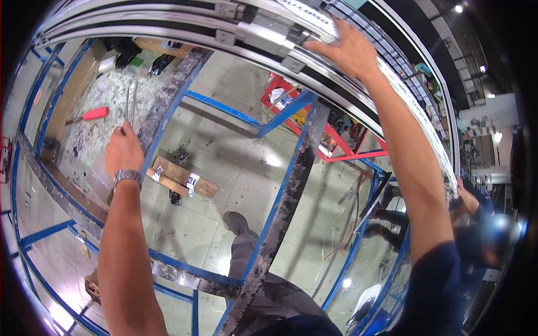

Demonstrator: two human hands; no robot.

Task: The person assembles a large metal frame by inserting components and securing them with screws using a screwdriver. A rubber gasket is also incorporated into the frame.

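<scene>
My left hand (124, 151), with a metal watch on its wrist, is closed around the lower end of a slim silvery metal tool (131, 98). Its exact kind I cannot make out. The tool points away from me over a worn, stained board (92, 137). Left of it on that board lies a screwdriver with a red handle (96, 113). My right hand (354, 53) grips the upper edge of a long aluminium profile frame (246, 42), thumb and fingers apart across the rail. Part of its fingers is hidden behind the edge.
Blue-edged steel beams (286, 185) form an open framework around me. On the floor lie wooden blocks (185, 176). A red metal rack (353, 148) with parts stands beyond. Another person's hand (466, 197) touches the aluminium frame's far right end.
</scene>
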